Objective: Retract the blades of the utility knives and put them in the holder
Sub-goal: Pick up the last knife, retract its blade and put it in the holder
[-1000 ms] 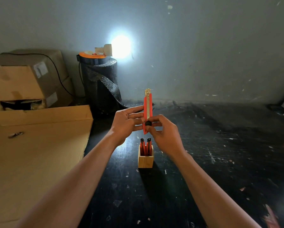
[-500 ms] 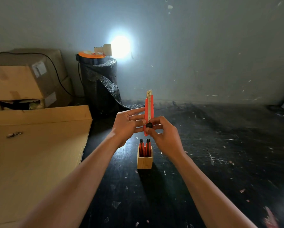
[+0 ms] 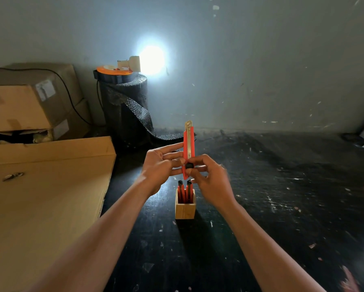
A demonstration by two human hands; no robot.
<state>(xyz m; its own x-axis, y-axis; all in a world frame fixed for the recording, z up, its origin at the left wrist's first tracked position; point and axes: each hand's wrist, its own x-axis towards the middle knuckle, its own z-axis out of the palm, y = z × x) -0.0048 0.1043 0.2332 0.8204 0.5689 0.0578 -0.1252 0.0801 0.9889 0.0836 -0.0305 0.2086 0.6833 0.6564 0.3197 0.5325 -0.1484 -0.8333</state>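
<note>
Above the wooden holder [image 3: 185,210], both hands, left [image 3: 159,167] and right [image 3: 211,180], grip an upright utility knife [image 3: 188,148].

Both bare forearms extend forward from the lower corners of the view and converge at centre, wrists roughly level. The left hand [image 3: 159,165] is turned palm inward, its fingers [image 3: 172,146] extended toward the right and stacked one above another, pinching the utility knife [image 3: 188,144], which stands upright. The right hand [image 3: 211,178] is curled, knuckles outward, with thumb and forefinger closed on the knife's lower part at the black slider. The two hands nearly touch at the fingertips.
</note>
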